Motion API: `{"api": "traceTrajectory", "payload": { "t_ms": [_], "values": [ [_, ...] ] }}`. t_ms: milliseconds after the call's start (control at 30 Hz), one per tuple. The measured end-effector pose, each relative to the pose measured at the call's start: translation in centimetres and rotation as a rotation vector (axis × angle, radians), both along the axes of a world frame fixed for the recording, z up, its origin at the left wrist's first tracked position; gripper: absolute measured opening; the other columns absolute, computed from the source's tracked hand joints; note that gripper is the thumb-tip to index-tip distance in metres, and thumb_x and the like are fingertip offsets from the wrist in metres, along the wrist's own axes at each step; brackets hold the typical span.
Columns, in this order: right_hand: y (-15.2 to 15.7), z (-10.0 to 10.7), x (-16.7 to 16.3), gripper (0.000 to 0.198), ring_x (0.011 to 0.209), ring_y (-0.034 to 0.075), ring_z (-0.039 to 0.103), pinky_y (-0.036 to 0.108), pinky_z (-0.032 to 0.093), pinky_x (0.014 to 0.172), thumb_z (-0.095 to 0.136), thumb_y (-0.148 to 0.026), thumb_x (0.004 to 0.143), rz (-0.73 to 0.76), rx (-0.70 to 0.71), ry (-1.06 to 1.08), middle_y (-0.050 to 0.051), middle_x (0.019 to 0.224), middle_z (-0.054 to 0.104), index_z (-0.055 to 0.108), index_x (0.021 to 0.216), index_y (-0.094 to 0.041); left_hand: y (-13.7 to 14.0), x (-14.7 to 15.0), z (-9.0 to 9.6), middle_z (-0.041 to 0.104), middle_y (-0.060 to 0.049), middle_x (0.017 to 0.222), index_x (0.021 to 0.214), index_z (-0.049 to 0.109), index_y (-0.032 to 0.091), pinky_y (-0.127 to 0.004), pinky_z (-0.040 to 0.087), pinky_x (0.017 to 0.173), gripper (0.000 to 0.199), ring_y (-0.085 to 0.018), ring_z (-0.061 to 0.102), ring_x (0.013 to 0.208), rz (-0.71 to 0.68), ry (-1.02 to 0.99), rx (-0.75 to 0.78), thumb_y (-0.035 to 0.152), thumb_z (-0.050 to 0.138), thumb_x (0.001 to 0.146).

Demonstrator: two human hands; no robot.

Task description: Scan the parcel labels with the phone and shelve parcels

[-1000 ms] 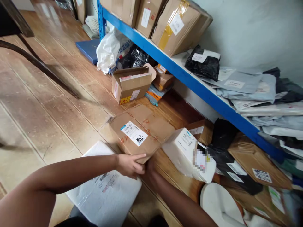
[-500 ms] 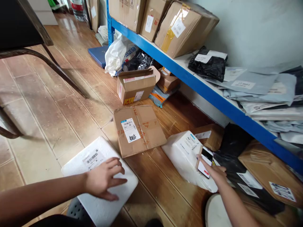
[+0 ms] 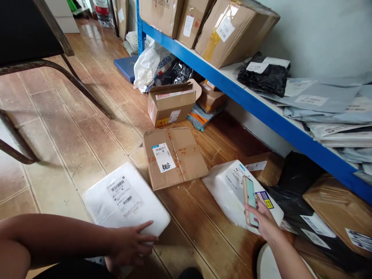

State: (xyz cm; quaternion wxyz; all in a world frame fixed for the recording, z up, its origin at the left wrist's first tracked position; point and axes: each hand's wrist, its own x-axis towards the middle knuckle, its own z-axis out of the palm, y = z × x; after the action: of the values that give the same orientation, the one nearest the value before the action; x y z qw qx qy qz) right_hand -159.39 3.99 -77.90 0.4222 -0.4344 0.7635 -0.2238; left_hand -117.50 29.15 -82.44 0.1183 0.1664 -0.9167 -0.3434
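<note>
A white foam box with a printed label lies on the floor in front of me. My left hand is at its near right edge, fingers apart, one stretched over the top; the lower fingers are partly in shadow. In my right hand is a smartphone in a pale case, its screen lit and seen at a slant. The phone is above a second white package, which carries a shipping label and a yellow-and-purple sticker. Between the two white parcels sits a taped cardboard box with a handwritten mark on its label.
A small carton with a raised flap stands farther back. Along the right runs a blue-edged shelf loaded with boxes and mailing bags. Black and brown parcels lie beneath it. A chair leg juts in at left.
My left hand has slid down from the foam box's top to its near edge, uncovering the label. My right hand has turned the phone more edge-on. The view has shifted slightly left.
</note>
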Motion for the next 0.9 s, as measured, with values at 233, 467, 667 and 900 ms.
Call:
{"api": "traceTrajectory", "payload": {
  "t_ms": [233, 467, 667, 900],
  "values": [
    [1.5, 5.7, 9.2, 0.089, 0.038, 0.007, 0.036, 0.026, 0.028, 0.036, 0.088, -0.068, 0.023, 0.161, 0.080, -0.769, 0.005, 0.082, 0.072, 0.070, 0.099, -0.027, -3.1, 4.2, 1.6, 0.072, -0.008, 0.089, 0.070, 0.074, 0.026, -0.055, 0.019, 0.119, 0.011, -0.032, 0.059, 0.112, -0.105, 0.177, -0.038, 0.032, 0.064, 0.068],
    [2.3, 6.4, 16.2, 0.092, 0.074, 0.026, 0.068, 0.038, 0.056, 0.060, 0.083, -0.077, 0.028, 0.143, 0.174, -0.965, 0.008, 0.098, 0.076, 0.071, 0.104, -0.026, -3.0, 6.4, 0.9, 0.061, -0.005, 0.065, 0.046, 0.053, 0.022, -0.052, 0.023, 0.118, 0.030, -0.023, 0.059, 0.080, 0.098, 0.162, -0.027, 0.038, 0.060, 0.070],
    [4.6, 6.8, 21.6, 0.064, 0.082, 0.028, 0.074, 0.050, 0.059, 0.080, 0.067, -0.074, 0.069, 0.232, 0.274, -1.098, 0.006, 0.113, 0.074, 0.065, 0.116, -0.032, -3.3, 7.1, 1.3, 0.058, -0.003, 0.059, 0.053, 0.053, 0.024, -0.049, 0.030, 0.116, 0.017, -0.022, 0.058, 0.078, 0.201, 0.103, -0.045, 0.026, 0.058, 0.068],
    [5.4, 5.9, 23.5, 0.060, 0.114, 0.030, 0.065, 0.055, 0.056, 0.089, 0.052, -0.073, 0.084, 0.429, 0.334, -1.174, 0.006, 0.137, 0.062, 0.052, 0.129, -0.034, -3.6, 7.1, 1.3, 0.059, -0.002, 0.061, 0.056, 0.053, 0.022, -0.047, 0.028, 0.118, 0.015, -0.020, 0.058, 0.080, 0.152, 0.080, -0.099, 0.022, 0.060, 0.069]
  ]
}}
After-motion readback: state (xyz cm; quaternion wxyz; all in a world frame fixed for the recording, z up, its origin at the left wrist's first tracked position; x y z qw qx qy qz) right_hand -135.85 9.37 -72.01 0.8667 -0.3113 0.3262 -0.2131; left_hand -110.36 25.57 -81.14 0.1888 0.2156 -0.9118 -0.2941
